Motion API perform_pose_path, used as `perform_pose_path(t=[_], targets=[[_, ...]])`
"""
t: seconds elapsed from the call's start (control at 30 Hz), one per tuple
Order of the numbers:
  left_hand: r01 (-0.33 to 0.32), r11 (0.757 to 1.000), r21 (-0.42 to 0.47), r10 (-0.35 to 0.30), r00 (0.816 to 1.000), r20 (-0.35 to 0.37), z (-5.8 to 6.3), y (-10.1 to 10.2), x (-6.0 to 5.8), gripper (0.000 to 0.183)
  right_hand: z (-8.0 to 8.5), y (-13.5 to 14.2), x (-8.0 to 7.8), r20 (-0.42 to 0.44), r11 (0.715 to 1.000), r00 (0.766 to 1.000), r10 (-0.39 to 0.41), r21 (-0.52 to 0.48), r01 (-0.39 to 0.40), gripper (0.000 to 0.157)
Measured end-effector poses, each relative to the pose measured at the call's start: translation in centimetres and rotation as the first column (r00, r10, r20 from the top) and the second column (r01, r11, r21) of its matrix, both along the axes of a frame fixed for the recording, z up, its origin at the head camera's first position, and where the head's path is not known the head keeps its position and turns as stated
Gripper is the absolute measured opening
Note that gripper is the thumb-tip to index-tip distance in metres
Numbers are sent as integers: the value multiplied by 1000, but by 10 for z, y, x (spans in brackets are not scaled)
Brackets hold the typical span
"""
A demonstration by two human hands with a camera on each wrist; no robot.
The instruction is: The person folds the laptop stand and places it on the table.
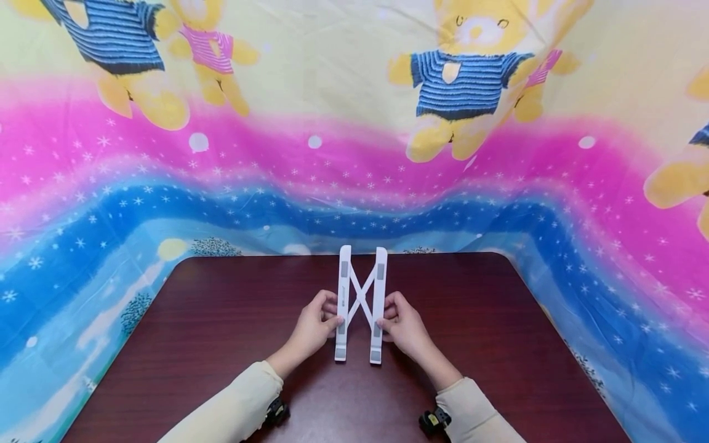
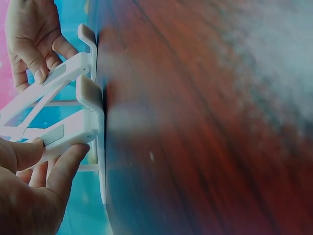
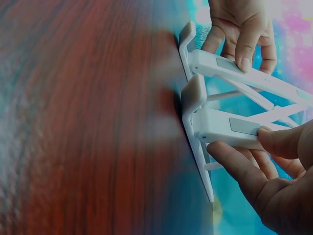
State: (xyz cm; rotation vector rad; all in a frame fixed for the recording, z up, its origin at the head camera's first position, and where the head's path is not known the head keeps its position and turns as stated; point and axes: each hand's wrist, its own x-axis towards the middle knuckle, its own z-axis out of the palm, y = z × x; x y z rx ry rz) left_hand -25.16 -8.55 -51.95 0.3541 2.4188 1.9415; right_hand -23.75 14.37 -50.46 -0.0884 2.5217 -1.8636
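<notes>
A white folding laptop stand (image 1: 343,301) with grey pads and crossed struts is held over the middle of the table, its two side arms spread apart. My left hand (image 1: 314,320) grips the left arm, thumb on top beside a grey pad and fingers beneath. On the other side, my right hand (image 1: 407,323) pinches the right arm the same way. The left wrist view shows the stand's raised hinged arm (image 2: 73,131) and its hooked front lip (image 2: 89,93) close to the tabletop. From the right wrist, the near arm (image 3: 227,128) lies between thumb and fingers.
The dark red-brown wooden table (image 1: 221,307) has rounded far corners. A patterned cloth (image 1: 332,166) with bears and snowflakes hangs behind and along both sides. Small black devices (image 1: 434,421) are strapped at the wrists by the cream sleeves (image 1: 471,409).
</notes>
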Motion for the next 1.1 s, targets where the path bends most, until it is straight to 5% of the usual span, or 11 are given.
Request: perform_pose_path(t=[1.1], targets=[[33,999,-15,-34,999,-17,1,17,-2,34,1,-10,-2,6,998,999,42,47,-42,28]])
